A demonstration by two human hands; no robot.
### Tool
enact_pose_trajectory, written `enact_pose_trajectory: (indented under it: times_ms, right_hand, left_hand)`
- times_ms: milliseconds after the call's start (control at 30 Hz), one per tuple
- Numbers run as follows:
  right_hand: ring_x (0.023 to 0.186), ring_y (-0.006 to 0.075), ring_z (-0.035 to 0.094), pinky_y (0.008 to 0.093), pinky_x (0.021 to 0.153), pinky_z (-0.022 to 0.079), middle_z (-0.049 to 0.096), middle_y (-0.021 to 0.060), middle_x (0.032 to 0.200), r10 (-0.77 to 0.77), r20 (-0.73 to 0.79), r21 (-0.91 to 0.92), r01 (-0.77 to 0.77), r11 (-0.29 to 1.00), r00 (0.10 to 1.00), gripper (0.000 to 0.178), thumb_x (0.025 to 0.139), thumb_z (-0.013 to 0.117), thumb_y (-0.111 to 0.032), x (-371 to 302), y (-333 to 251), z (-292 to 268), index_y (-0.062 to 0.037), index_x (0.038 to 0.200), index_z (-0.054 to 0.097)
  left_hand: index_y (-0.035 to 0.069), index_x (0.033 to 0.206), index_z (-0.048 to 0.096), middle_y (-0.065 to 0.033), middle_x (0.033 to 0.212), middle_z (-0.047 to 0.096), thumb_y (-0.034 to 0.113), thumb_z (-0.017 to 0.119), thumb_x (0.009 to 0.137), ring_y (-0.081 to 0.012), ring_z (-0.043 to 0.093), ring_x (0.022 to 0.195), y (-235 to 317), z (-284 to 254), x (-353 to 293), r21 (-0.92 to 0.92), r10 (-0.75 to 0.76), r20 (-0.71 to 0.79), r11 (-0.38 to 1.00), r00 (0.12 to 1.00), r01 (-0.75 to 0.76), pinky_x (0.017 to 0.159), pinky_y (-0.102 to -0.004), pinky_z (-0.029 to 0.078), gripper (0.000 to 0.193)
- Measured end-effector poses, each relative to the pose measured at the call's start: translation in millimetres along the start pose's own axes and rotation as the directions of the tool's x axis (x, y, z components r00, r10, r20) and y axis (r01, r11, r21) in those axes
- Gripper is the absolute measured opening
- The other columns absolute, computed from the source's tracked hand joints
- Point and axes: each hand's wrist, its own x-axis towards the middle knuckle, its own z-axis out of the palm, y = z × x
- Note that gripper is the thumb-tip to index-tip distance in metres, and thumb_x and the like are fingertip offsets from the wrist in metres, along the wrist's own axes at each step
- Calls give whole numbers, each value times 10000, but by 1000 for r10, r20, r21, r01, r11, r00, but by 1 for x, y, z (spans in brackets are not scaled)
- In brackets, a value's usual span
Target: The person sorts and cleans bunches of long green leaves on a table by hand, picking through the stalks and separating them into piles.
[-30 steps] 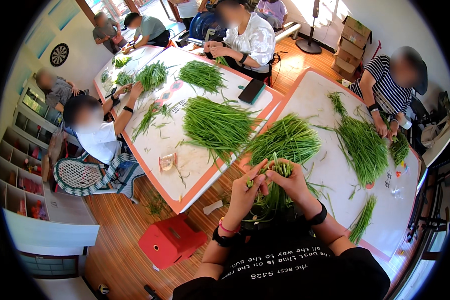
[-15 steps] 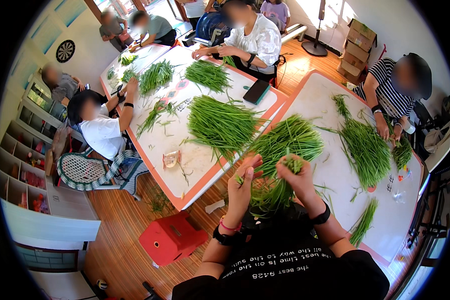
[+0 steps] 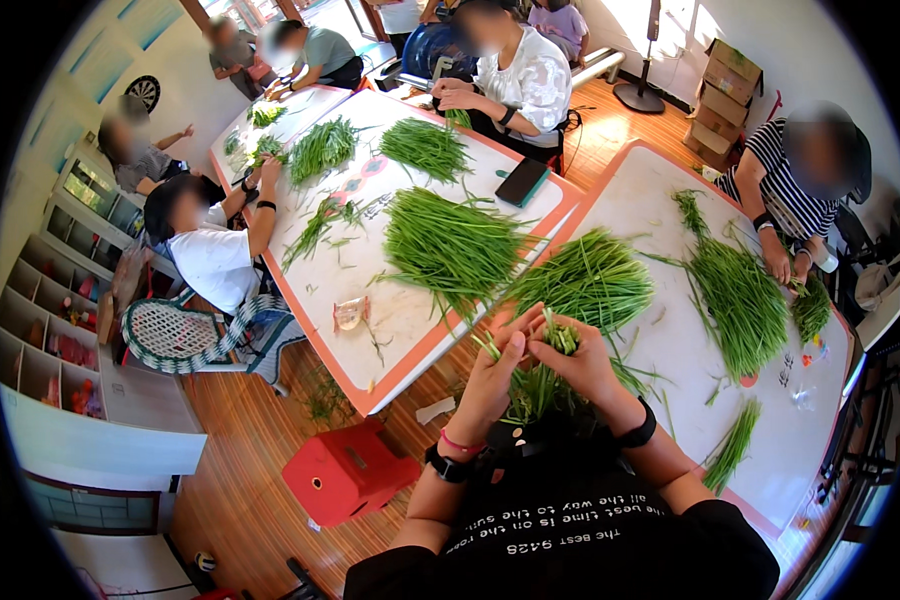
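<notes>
Looking down from the head view, both hands are up in front of the chest, nearly fingertip to fingertip. Right hand (image 3: 588,368) is closed around a bunch of green stalks (image 3: 562,340), with leafy ends hanging underneath, over the lap. Left hand (image 3: 495,375) has a few loose stalks (image 3: 486,346) pinched in its fingers, just beside that bunch.

Edges are kinda tight here. The hands sit by the near edge of the right counter (image 3: 620,195), with a fanned pile (image 3: 590,280) right past the fingers. Further right there's a long pile (image 3: 738,300) in front of a co-worker in stripes (image 3: 810,190), plus a slim bundle (image 3: 733,445) close to the near rim.

Left counter (image 3: 320,345) has an orange border, and its big pile (image 3: 450,245) pokes over the edge facing the right counter. Most elbow room's on the left: bare white top around a clear packet (image 3: 349,314), then open wood floor (image 3: 235,455) beside a red stool (image 3: 345,475) below the corner.
</notes>
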Motion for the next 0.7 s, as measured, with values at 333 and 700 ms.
enact_pose_trajectory:
  times_ms: [333,700]
  right_hand:
    - [624,48,501,220,587,437,605,14,711,173,111,2,-175,985,979,148,744,684,-100,-4,1,4,-5,825,605]
    - [721,92,560,227,674,447,611,44,780,209,-40,227,-194,954,977,69,829,558,-50,2,9,-11,1,866,527]
  left_hand:
    - [39,1149,515,-106,950,597,-32,541,741,-172,581,858,-16,-10,1,545,166,-136,836,977,-66,735,-274,466,416]
    - [26,1307,377,-51,1139,538,101,444,922,-107,509,940,7,-4,-3,361,-72,68,932,995,43,778,-255,439,398]
